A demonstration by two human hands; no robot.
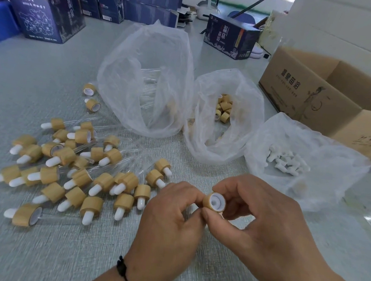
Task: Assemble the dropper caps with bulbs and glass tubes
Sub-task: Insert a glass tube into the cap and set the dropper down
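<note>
A bamboo-coloured dropper cap (214, 202) with a white inner liner faces me, held low in the middle of the view. My right hand (260, 217) pinches it between thumb and forefinger. My left hand (172, 212) holds its far end with curled fingers, hiding whatever sits there. A heap of several assembled droppers (71, 173), with white bulbs and clear glass tubes, lies at the left. Three plastic bags stand behind: glass tubes (149, 82), loose caps (223, 109), white bulbs (286, 160).
A grey textured table (201, 152) bears everything. An open brown carton (324, 94) stands at the right. Dark blue printed boxes (47, 17) line the back, with one more (230, 37) behind the bags. Two loose caps (91, 96) lie beside the tube bag.
</note>
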